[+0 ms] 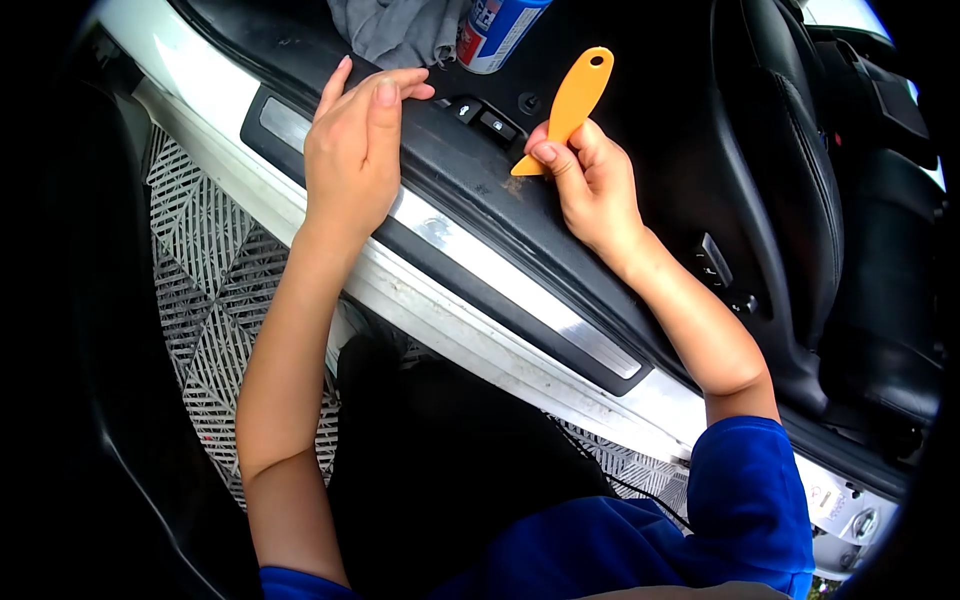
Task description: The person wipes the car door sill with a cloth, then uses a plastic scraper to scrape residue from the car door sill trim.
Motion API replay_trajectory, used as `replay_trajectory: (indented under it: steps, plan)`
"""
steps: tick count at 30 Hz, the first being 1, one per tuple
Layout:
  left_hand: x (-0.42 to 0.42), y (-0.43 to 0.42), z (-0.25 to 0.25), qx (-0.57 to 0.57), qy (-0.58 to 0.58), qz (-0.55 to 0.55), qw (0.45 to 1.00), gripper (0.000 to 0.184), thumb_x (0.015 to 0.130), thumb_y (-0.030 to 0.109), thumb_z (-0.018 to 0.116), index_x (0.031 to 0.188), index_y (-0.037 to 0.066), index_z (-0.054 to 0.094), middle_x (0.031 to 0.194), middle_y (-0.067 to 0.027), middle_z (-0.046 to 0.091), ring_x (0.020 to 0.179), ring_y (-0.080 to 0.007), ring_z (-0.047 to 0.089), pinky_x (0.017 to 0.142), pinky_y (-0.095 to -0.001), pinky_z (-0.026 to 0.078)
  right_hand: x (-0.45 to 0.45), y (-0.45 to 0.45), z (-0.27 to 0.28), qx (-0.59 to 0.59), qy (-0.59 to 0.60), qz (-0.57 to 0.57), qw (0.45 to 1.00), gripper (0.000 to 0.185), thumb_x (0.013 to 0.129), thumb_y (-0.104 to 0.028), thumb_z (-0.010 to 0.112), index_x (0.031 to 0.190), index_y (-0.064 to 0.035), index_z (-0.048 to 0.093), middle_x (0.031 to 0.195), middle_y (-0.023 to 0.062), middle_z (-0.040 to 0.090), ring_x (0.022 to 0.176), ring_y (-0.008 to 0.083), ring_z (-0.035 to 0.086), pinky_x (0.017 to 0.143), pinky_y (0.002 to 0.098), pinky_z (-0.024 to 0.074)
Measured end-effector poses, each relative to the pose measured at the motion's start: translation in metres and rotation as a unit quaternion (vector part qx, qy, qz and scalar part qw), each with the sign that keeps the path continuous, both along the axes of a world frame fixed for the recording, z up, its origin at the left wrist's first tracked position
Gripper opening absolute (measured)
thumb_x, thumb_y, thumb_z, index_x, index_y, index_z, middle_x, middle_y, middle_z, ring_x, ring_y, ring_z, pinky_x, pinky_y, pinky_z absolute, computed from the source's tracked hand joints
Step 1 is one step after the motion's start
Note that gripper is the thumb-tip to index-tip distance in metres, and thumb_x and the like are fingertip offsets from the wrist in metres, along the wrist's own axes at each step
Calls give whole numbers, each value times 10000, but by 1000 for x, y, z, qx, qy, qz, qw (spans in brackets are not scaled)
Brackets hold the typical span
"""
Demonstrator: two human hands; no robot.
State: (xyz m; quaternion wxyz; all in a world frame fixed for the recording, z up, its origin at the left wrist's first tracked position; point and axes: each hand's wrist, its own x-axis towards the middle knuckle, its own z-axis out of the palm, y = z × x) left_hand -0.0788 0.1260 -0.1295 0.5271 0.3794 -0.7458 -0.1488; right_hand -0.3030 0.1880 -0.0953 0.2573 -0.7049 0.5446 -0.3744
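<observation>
My right hand (597, 190) pinches an orange plastic scraper (580, 95) between thumb and fingers. Its rounded end with a hole points up, and its pointed blade reaches down to a brownish smudge (515, 186) on the black sill trim (470, 180). Whether the blade touches the trim I cannot tell. My left hand (355, 150) is at the sill's outer edge, fingers stretched out and nothing visible in it. Between the hands, two black release switches (482, 116) sit in the trim.
A blue spray can (498, 35) and a grey cloth (395, 30) stand beyond the sill. To the right is a black car seat (780, 180) with side controls (716, 262). A metal sill plate (480, 260) runs along the white door frame, above grey slatted floor tiles (205, 260).
</observation>
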Motion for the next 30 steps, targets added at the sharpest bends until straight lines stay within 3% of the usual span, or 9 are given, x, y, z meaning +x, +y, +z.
replay_trajectory:
  steps: [6,9,11,12,14,26,29,30]
  plan:
    - [2,1,2,0,-2,3,1000,395,1049,207,331,1050,16,677,913,-78,729,903,-230,680,1114,-463,321,0,-2,-1,44,-14,-6,999,119,966,-138,590,998,-28,622,861,63,669,790,141,648,727,275,504]
    - [4,1,3,29,-23,-8,999,509,1063,261,233,1106,-9,662,980,-112,731,991,-231,676,1151,-471,272,-1,1,-1,48,-42,-9,998,136,969,-157,597,1008,-31,630,856,54,671,786,127,640,720,264,500]
    - [4,1,4,27,-35,-6,999,508,1063,261,232,1104,-8,661,986,-114,730,996,-231,674,1150,-474,269,-2,1,-1,85,-134,-49,986,154,971,-180,605,1017,-35,635,861,47,676,793,123,640,722,264,498]
    - [2,1,2,27,-35,-7,999,508,1063,261,232,1104,-8,661,986,-114,730,996,-231,674,1150,-474,269,-2,1,-1,73,-81,-23,994,168,973,-195,609,1023,-37,634,871,44,680,800,131,646,729,266,498]
    - [1,-2,-1,-11,-10,1,1000,402,1048,215,326,1058,16,675,923,-84,729,911,-236,681,1112,-460,323,-1,-1,-1,63,-68,-28,995,171,972,-195,610,1028,-35,634,875,46,681,803,133,648,732,266,499]
    - [5,-4,0,-3,1,-6,1000,405,1054,237,334,1059,21,678,927,-80,726,911,-228,676,1111,-458,317,-1,-2,-2,37,-38,12,999,136,956,-150,619,1006,-28,654,877,55,690,813,123,656,745,266,506]
    - [5,-4,1,-3,3,-6,1000,407,1054,241,336,1059,22,678,929,-78,724,915,-224,674,1113,-458,314,0,-1,3,71,-63,1,996,151,957,-165,628,1013,-27,657,876,49,688,817,114,649,744,257,502]
    - [6,-3,2,-2,6,-5,1000,407,1054,241,336,1059,22,678,929,-78,724,915,-224,674,1113,-458,314,2,-3,3,79,-120,-24,989,163,958,-179,633,1013,-28,657,876,47,687,817,112,644,744,253,500]
